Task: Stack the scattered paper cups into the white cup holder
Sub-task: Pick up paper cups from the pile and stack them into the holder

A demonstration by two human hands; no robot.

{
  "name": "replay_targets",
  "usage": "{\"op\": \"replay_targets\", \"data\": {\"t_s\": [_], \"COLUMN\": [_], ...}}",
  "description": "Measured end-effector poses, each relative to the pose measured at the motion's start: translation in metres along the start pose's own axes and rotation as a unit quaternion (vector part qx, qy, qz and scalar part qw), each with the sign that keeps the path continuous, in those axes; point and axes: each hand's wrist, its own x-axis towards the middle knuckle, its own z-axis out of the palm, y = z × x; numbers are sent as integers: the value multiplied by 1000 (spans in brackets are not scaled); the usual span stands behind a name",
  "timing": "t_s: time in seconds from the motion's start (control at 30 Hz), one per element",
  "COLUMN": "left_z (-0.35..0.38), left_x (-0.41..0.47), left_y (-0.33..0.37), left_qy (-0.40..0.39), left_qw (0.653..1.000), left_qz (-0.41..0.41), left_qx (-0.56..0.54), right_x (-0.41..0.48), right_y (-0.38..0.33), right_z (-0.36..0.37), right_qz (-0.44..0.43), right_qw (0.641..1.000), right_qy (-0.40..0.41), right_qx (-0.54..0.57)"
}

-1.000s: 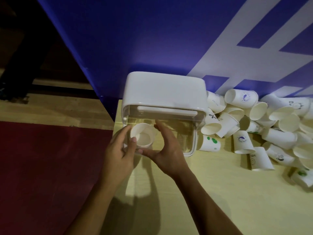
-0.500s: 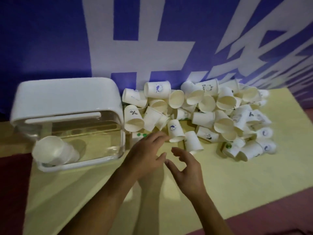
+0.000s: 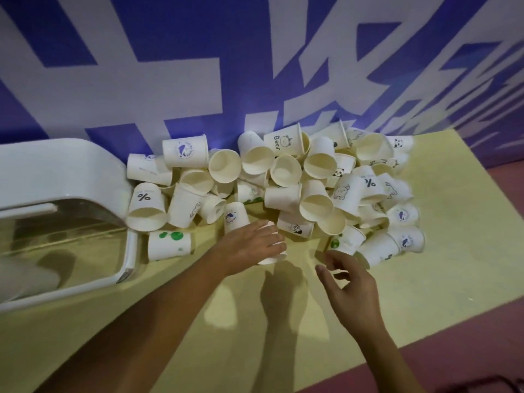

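Both hands have been moved from the white cup holder (image 3: 65,177) to the pile: left hand (image 3: 249,245) closed over a cup (image 3: 273,251); right hand (image 3: 350,287) open, empty.

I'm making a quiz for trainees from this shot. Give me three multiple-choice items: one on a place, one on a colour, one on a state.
1. Where is the holder relative to the cup pile?
A. camera-left of it
B. camera-right of it
C. on top of it

2. What colour are the dots on the cup nearest the holder's corner?
A. red
B. green
C. black

3. What is the left hand doing?
A. lying flat on the table
B. closed around a cup
C. inside the holder

Answers: 1 A, it fills the picture's left edge; 2 B, green blobs on its side; 3 B, its fingers wrap a cup at the pile's near edge.
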Motion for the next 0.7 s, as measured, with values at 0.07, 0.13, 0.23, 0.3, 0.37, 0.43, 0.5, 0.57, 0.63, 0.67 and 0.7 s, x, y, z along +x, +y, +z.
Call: {"op": "replay_targets", "data": {"t_s": [0.07, 0.13, 0.23, 0.3, 0.37, 0.43, 0.5, 0.57, 0.63, 0.67, 0.7], "left_z": [-1, -15, -48, -65, -75, -84, -90, -93, -92, -91, -90], "left_x": [-1, -10, -41, -67, -93, -114, -131, -145, -156, -161, -165], "left_y": [4, 14, 39, 54, 61, 64, 66, 69, 71, 72, 73], "left_qy": [34, 74, 149, 225, 304, 354, 377, 376, 370, 368, 367], "left_qw": [999, 986, 868, 756, 691, 652, 628, 616, 613, 612, 611], "left_qz": [-18, -94, -327, -450, -514, -548, -558, -565, -570, -572, -572], "left_qx": [-34, -120, -342, -418, -407, -387, -390, -400, -402, -405, -406], "right_x": [9, 19, 37, 51, 67, 85, 104, 121, 135, 141, 145], "right_y": [4, 3, -12, -23, -33, -42, -52, -56, -54, -53, -51], "right_z": [-1, 1, 10, 23, 41, 62, 84, 102, 113, 116, 118], "right_qz": [-15, -23, -33, -81, -160, -251, -337, -392, -434, -457, -485], "right_qw": [1000, 1000, 998, 993, 976, 942, 898, 849, 794, 767, 740], "right_qy": [-4, -18, -50, -81, -125, -172, -209, -242, -271, -277, -277], "right_qx": [-12, -10, -11, -22, -74, -139, -191, -257, -328, -354, -374]}}
